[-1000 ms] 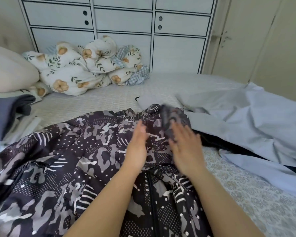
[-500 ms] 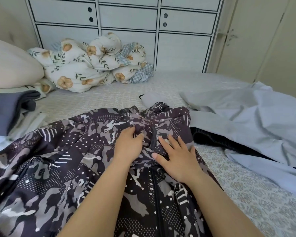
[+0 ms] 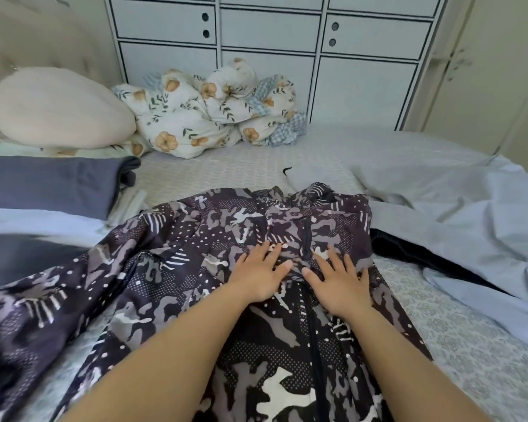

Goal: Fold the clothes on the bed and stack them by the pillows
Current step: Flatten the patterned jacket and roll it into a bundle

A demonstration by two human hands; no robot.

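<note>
Hands: left hand (image 3: 261, 274) and right hand (image 3: 337, 280) pressed flat, fingers spread, on camo jacket (image 3: 214, 260).
Done: folded grey garment (image 3: 52, 185) lay near pillow (image 3: 58, 109).
Left: jacket and pale blue garment (image 3: 457, 208) unfolded.

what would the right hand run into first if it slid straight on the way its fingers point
Probably the bunched collar of the camo jacket that the right hand presses flat; past it lies the grey garment. Depth is uncertain.

— What's showing on the zip-up jacket (image 3: 226, 269)?
— A dark purple, grey and white camouflage print with dots and stripes.
— And the duvet (image 3: 201, 117)?
— White, showing orange flowers; the shirt (image 3: 470, 214) is looking pale blue.
</note>
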